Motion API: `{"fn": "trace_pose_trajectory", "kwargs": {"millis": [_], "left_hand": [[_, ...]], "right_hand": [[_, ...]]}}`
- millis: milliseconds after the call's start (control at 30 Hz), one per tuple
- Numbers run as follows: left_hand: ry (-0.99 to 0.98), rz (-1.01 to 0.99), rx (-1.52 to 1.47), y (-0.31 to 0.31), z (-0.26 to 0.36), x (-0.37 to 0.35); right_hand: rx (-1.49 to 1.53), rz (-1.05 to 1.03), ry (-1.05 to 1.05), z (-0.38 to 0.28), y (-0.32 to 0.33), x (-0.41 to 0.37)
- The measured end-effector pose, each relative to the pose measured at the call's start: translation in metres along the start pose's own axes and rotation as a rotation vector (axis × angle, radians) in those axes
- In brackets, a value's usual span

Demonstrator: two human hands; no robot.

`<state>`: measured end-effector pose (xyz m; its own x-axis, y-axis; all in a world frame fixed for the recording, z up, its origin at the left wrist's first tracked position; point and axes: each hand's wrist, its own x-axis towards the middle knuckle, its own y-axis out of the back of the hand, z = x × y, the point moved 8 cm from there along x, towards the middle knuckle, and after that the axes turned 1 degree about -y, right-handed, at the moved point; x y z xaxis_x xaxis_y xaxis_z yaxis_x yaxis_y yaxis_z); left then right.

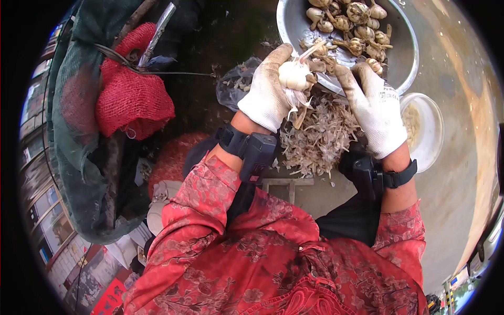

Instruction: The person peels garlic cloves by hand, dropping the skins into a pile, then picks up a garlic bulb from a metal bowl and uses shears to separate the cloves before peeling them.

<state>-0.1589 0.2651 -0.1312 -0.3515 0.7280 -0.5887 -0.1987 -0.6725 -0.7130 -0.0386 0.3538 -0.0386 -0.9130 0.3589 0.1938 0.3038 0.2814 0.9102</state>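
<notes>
My left hand [266, 89], in a soiled white work glove, is closed around a garlic bulb [294, 75] with whitish skin, its loose outer skin hanging below. My right hand [377, 107], gloved the same way, is just right of the bulb, at the near rim of a metal basin [413, 68]. Its fingers are apart, and I see nothing held in them. Several brownish, unpeeled garlic bulbs [358, 31] lie in the basin. Under and between my hands is a heap of papery garlic skins [320, 137].
A white plastic bucket [433, 131] with pale contents stands right of my right hand. To the left are a clear plastic bag [231, 86] with pale bits, a red mesh sack [134, 102] and green netting [79, 157]. Wet concrete floor [446, 205] extends at right.
</notes>
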Motion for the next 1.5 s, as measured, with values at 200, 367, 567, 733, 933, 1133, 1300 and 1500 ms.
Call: {"fn": "trace_pose_trajectory", "kwargs": {"millis": [200,367,567,733,933,1133,1300,1500], "left_hand": [[-0.024,-0.028,0.081,-0.006,0.004,-0.001],[-0.203,0.040,0.282,-0.014,0.016,-0.014],[-0.114,-0.013,0.001,-0.014,0.013,-0.006],[0.066,-0.381,-0.226,-0.032,0.008,-0.008],[-0.185,-0.011,0.161,-0.020,0.007,-0.010],[-0.150,-0.104,0.257,-0.020,-0.002,-0.003],[-0.116,-0.049,0.099,-0.009,-0.005,0.000],[0.077,-0.221,-0.056,-0.008,-0.005,-0.003]], "right_hand": [[-0.153,0.401,0.114,-0.011,0.024,0.017],[1.125,-0.146,-0.730,-0.011,-0.032,0.009],[1.055,-0.291,-0.632,-0.004,-0.043,0.003],[0.749,0.091,-0.463,0.009,-0.026,0.003],[1.276,-0.292,-0.820,-0.013,-0.033,0.004],[1.144,-0.071,-0.649,0.000,-0.041,0.005],[0.906,-0.106,-0.520,-0.019,-0.028,0.007],[1.192,-0.178,-0.620,-0.017,-0.046,0.004]]}}
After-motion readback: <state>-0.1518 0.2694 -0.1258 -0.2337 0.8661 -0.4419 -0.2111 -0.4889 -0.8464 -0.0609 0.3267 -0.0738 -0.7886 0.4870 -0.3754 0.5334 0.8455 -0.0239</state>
